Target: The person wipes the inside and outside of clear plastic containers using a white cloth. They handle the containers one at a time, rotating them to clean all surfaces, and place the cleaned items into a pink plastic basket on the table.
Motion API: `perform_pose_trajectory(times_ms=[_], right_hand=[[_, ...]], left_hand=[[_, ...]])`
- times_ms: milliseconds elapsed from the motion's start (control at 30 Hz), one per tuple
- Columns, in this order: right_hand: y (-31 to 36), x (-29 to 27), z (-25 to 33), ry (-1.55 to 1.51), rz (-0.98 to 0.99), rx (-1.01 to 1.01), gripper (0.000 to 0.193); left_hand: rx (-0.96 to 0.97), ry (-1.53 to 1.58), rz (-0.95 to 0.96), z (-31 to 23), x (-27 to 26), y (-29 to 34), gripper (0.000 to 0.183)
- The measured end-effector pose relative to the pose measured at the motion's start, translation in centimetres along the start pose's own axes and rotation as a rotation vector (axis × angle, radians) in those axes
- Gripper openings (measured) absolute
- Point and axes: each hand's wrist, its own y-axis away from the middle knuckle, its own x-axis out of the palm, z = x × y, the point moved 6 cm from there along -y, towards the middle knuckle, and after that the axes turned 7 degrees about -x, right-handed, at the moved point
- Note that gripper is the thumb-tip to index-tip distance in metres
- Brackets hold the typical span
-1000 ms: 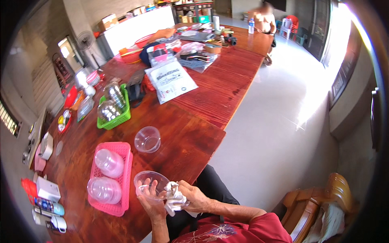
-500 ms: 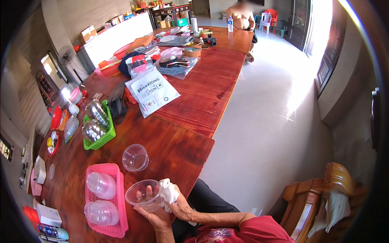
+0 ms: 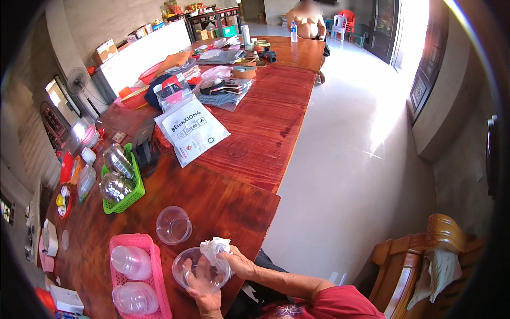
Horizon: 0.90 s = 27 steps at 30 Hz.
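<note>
Reddish table (image 3: 241, 207), clear bowl (image 3: 215, 275) held in left hand (image 3: 203, 292), right hand (image 3: 239, 263) gripping cloth (image 3: 214, 248) at rim

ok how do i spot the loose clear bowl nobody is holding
Find the long reddish wooden table, then the pink basket at its near end. Just off that basket's far right corner, a round clear plastic bowl sits on the wood. Unlike the held bowl in the left hand and the clear plastic stacks in the basket, it stands alone, untouched.
</note>
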Motion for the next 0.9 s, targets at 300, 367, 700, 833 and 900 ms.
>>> perform_pose_trajectory(times_ms=[300,367,700,833,900], right_hand=[[-2.0,-0.1,0.4,-0.309,0.109,0.138,0.038],[-1.9,0.3,0.7,-0.301,0.101,0.102,0.039],[4.6,0.8,6.4,0.291,0.299,-0.367,0.034],[6.9,3.0,10.2,0.741,0.171,-0.734,0.049],[8.0,4.4,10.8,0.989,0.083,-0.874,0.058]], left_hand=[[-0.201,0.129,0.324,0.8,1.4,0.9,0.09],[-0.184,0.246,0.236,1.3,0.5,1.0,0.087],[-0.014,0.217,-0.117,-1.3,-2.9,0.7,0.07],[0.022,-0.091,-0.327,-1.1,-2.7,1.5,0.085],[0.022,-0.174,-0.251,-0.3,-1.3,1.8,0.085]])
